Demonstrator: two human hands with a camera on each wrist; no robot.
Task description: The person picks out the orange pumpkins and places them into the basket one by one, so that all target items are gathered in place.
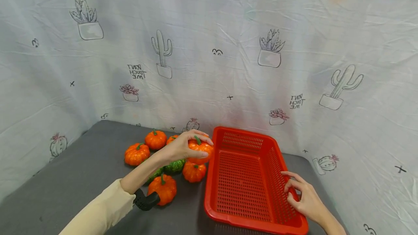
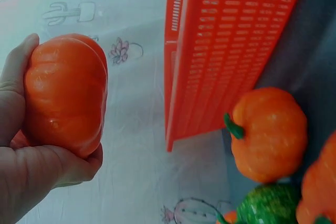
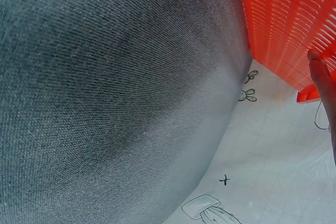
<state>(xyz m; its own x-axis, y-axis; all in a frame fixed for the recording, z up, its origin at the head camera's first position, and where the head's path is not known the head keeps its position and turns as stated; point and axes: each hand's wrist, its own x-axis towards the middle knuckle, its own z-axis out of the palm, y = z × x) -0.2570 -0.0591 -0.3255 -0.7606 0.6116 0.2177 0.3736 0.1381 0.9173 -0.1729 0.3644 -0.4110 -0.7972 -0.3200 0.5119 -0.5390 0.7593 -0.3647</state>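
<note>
My left hand [image 1: 187,145] grips a small orange pumpkin [image 1: 203,151] with a green stem, thumb on one side and fingers on the other. It holds the pumpkin up beside the left rim of a red plastic basket [image 1: 240,224]. In the left wrist view the held pumpkin [image 2: 65,93] shows its ribbed side, away from the basket's slotted wall [image 2: 226,51]. At the basket's right side my right hand [image 1: 307,197] holds the rim, fingers curled over it. One finger [image 3: 321,74] shows against the slotted wall in the right wrist view.
On the grey table [image 1: 81,169], left of the basket, lie several orange pumpkins, among them a front one [image 1: 166,189] and one near the basket [image 1: 194,172]. A green one [image 1: 174,167] lies among them, partly behind the left arm. A white printed cloth [image 1: 209,64] hangs behind.
</note>
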